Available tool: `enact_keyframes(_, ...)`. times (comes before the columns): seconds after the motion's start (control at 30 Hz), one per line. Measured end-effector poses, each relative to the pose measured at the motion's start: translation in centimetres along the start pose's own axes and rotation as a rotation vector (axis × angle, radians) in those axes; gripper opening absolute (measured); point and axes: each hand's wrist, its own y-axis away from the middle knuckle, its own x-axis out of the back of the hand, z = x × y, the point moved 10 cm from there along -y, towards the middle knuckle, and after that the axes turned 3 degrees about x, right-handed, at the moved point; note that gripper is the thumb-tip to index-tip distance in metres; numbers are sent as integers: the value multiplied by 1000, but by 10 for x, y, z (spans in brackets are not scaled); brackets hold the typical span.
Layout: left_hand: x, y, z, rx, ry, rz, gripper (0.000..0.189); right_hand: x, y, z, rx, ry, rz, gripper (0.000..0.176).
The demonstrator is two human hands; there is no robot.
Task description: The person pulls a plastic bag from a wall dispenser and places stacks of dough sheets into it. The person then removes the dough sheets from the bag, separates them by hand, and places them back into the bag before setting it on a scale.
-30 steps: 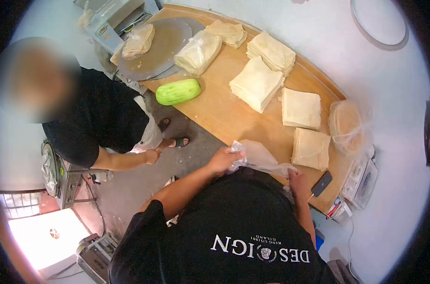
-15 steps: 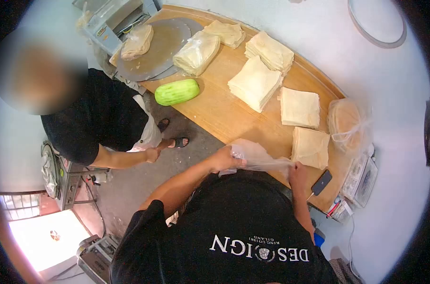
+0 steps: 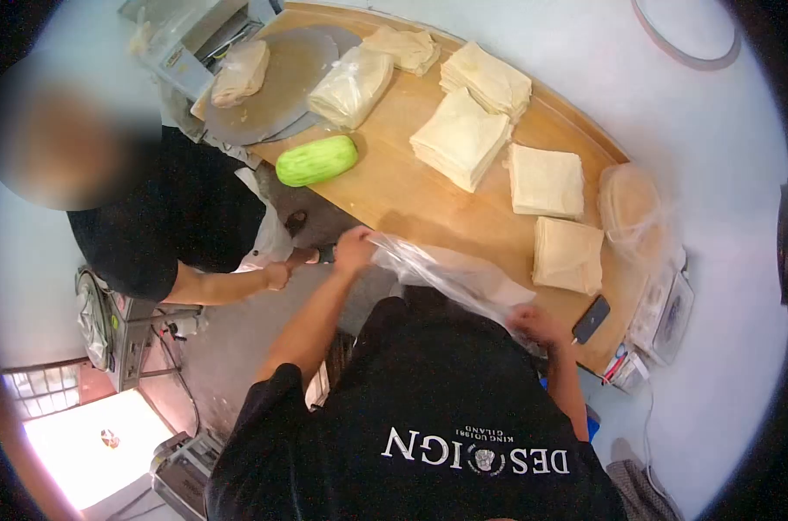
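Note:
A clear plastic bag (image 3: 437,273) is stretched between my two hands at the near edge of the table. My left hand (image 3: 355,250) pinches its left end, out past the table edge. At the other end, my right hand (image 3: 537,323) is closed on the bag and slightly blurred. Beyond my right hand lies a stack of pale, thin square sheets (image 3: 567,254), with another stack (image 3: 546,181) behind it. A black phone (image 3: 591,319) rests close to my right hand.
More sheet stacks (image 3: 461,139) stand farther back, beside a bagged stack (image 3: 352,87). A peeled green gourd (image 3: 316,161) lies at the table's left edge. Round grey boards (image 3: 276,95) and a bag of round sheets (image 3: 630,213) flank them. Another person (image 3: 172,208) stands at left.
My hands have moved apart, the left one up and to the left, pulling the plastic bag wider. My right hand has dropped slightly. The view has shifted a little.

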Motion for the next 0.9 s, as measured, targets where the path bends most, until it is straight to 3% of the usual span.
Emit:
enact_keyframes(0.03, -3, -4, -3, 1, -3, -16, 24, -8, -8, 23, 36, 80, -16, 19)
enact_keyframes(0.1, -32, -5, -39, 386, 624, -169, 22, -9, 0, 20, 11, 155, -5, 27)
enact_keyframes(0.17, -41, -13, 7, 391, 854, -248, 22, 10, 28, -93, -57, 136, 25, 31)
enact_keyframes(0.2, -25, 5, 80, 279, 986, -323, 19, 43, 50, -195, 297, 170, 324, 31)
enact_keyframes(0.23, 2, 15, 154, -10, 1054, -283, 19, 77, 107, -271, 645, 207, 623, 32)
enact_keyframes(0.27, 36, 58, 222, -174, 1118, -291, 25, 118, 137, -301, 747, -41, 828, 24)
enact_keyframes(0.3, 80, 114, 293, -500, 1042, -222, 30, 125, 214, -359, 959, 515, 1236, 21)
enact_keyframes(0.33, 110, 162, 338, -830, 952, -148, 35, 129, 221, -349, 950, 521, 1246, 21)
enact_keyframes(0.4, 140, 214, 347, -1427, 471, 329, 40, 125, 208, -302, 804, 681, 1145, 19)
enact_keyframes(0.43, 122, 182, 306, -1223, 388, 381, 33, 119, 188, -267, 724, 755, 1090, 18)
enact_keyframes(0.47, 90, 149, 275, -1161, -205, 470, 29, 112, 152, -229, 640, 819, 1030, 18)
enact_keyframes(0.5, 40, 34, 146, -883, -291, 114, 31, 69, -5, -132, 555, 1020, 650, 27)
enact_keyframes(0.53, 35, 61, 141, -789, -387, 19, 30, 9, 33, -138, 187, 616, 107, 32)
enact_keyframes(0.57, 27, 61, 107, -581, -71, -149, 31, 12, 12, -83, 349, 699, 304, 29)
enact_keyframes(0.6, 20, 55, 64, -331, -126, -200, 36, 18, 13, -94, 356, 706, 315, 29)
enact_keyframes(0.67, 17, 69, 47, -392, -137, -188, 35, 34, 60, -87, 305, 101, 592, 21)
enact_keyframes(0.73, 9, 46, 36, -77, 433, -241, 32, 43, 55, -93, 325, -16, 598, 16)
enact_keyframes(0.8, 4, 51, 60, -25, 509, -299, 33, 40, 65, -97, 311, -124, 586, 13)
enact_keyframes(0.87, -1, 61, 87, -45, 705, -447, 35, 34, 74, -100, 361, -828, 575, 19)
enact_keyframes(0.9, -3, 62, 91, -69, 799, -520, 34, 37, 76, -96, 359, -825, 574, 19)
